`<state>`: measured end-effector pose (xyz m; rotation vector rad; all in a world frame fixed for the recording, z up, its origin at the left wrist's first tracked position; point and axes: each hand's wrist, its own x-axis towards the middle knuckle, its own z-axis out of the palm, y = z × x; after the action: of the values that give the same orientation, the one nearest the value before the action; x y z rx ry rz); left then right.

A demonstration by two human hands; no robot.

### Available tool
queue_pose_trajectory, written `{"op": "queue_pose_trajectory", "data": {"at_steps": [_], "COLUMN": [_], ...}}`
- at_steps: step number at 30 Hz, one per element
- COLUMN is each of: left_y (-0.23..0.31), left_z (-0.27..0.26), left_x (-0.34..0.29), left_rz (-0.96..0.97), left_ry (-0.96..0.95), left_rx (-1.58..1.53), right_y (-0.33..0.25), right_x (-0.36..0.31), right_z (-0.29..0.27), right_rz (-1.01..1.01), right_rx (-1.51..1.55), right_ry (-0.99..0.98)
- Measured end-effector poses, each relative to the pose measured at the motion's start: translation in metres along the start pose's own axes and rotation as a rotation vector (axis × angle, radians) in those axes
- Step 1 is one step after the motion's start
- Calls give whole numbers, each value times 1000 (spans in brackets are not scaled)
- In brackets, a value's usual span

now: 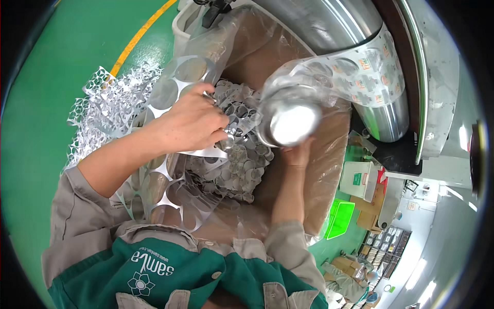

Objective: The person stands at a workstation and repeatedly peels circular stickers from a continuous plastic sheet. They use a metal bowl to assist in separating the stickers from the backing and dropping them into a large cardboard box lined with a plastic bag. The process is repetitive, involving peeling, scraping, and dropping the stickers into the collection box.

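My right hand (298,152) grips a shiny metal bowl (292,122) from its near side; motion blurs the bowl. Over the left part of a carton, my left hand (193,122) is closed, fingers curled. Small shiny bits show at its fingers, but I cannot make out what it holds. Below both hands, a heap of round silvery discs (229,175) lies in the carton, inside its clear plastic liner (316,175). A punched sheet with large round holes (162,175) hangs along the carton's left side, passing under my left forearm.
Printed film (370,69) runs over a large metal roller (383,121) at the far right. White punched scrap (116,103) is piled on the green floor (38,149) at left. A green bin (339,219) and a white bin (358,179) stand at right. Another person (350,278) is at lower right.
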<state>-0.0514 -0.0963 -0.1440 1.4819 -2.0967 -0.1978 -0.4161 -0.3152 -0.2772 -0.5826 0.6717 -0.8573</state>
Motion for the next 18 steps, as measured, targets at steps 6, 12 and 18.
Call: {"op": "queue_pose_trajectory", "data": {"at_steps": [6, 12, 18], "left_y": [1, 0, 13], "left_z": [4, 1, -42], "left_x": [6, 9, 14], "left_rz": [-40, -42, -47], "left_ry": [-108, -89, 123], "left_rx": [14, 55, -179], "right_y": [107, 59, -63], "right_x": [-19, -17, -43], "right_z": [-64, 46, 145], "right_rz": [876, 671, 129], "right_rx": [-1339, -2318, -1420], "right_ry": [209, -528, -106]}}
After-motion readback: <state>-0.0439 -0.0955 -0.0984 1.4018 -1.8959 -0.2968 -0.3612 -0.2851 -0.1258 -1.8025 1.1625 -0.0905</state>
